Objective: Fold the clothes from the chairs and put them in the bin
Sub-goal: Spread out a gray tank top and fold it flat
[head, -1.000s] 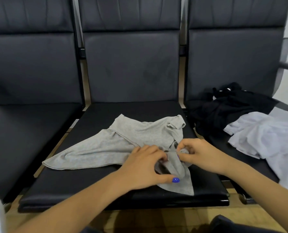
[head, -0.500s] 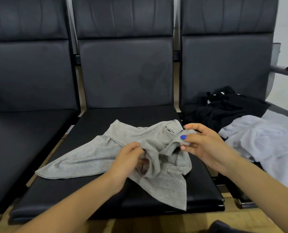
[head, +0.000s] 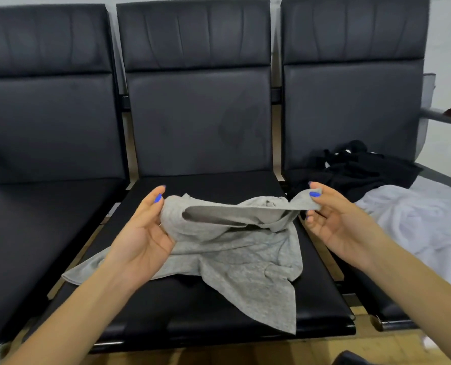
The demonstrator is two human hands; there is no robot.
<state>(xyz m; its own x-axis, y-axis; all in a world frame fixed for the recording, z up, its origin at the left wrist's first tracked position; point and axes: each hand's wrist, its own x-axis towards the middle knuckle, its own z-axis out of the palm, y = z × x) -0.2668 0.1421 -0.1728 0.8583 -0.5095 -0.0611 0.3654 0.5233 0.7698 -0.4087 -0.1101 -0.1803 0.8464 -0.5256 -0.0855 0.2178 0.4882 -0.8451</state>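
Nearby, black clothes (head: 355, 172) beside white cloth (head: 413, 219)

- Soft, even indoor light; the scene is moderately bright, with no hard shadows.
- The black chairs (head: 198, 122) carry dull, broad sheen on backs and seat edges, hinting at light from above and in front.
- A faint shadow lies under the grey garment (head: 245, 262) on the seat.
- The white cloth (head: 424, 222) at right looks nearly washed out.
- Wide-angle bending curves the chair backs near the edges.
- Slight softness overall; the bottom corners are blurred.
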